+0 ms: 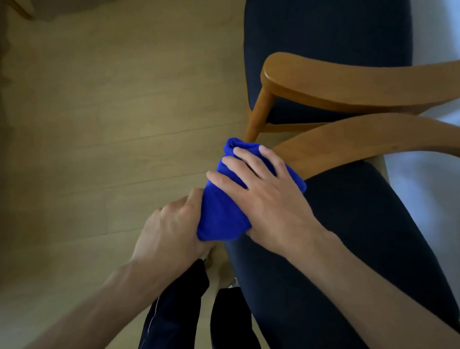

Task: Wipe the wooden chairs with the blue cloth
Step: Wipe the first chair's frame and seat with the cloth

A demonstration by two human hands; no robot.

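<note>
Both hands (265, 206) bunch bright blue cloth (224, 203) over wooden armrest (376, 135).

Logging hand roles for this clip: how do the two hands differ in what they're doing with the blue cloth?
The right hand lies on top of the blue cloth, fingers spread; the left hand grips its lower edge from below, fingers curled. The right reaches over the chair's navy cushion; the left stays above the floor. Both touch the cloth.
</note>
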